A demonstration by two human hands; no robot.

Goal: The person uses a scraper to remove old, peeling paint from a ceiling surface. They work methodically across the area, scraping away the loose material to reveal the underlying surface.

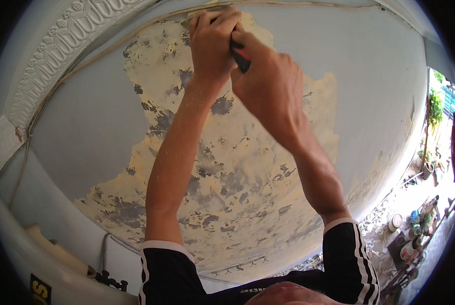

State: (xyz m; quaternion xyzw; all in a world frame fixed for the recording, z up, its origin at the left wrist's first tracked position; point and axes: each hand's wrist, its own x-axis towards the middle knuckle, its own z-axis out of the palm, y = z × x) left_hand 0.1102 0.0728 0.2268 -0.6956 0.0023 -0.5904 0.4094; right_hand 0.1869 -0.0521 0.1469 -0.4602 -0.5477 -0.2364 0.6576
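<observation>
Both arms are raised against a grey painted wall point(353, 45). My right hand point(271, 74) grips the black-and-red handle of a scraper point(242, 59). Higher up, my left hand point(214, 40) has its fingers curled over the front of the same tool. Part of a flat metal blade shows beyond those fingers; the rest of it is hidden. Around and below the hands spreads a large patch of stripped wall point(246, 148), pale yellow with dark grey spots and ragged paint edges. The blade is close to the patch's upper edge, just under a cable.
The cable point(109, 47) runs along the wall top beneath white moulded cornice point(46, 57). A hook rail point(239, 265) is low on the wall. Black pipe fittings point(111, 281) stand lower left. At right, a bright opening shows plants point(435, 106) and cluttered containers point(408, 249).
</observation>
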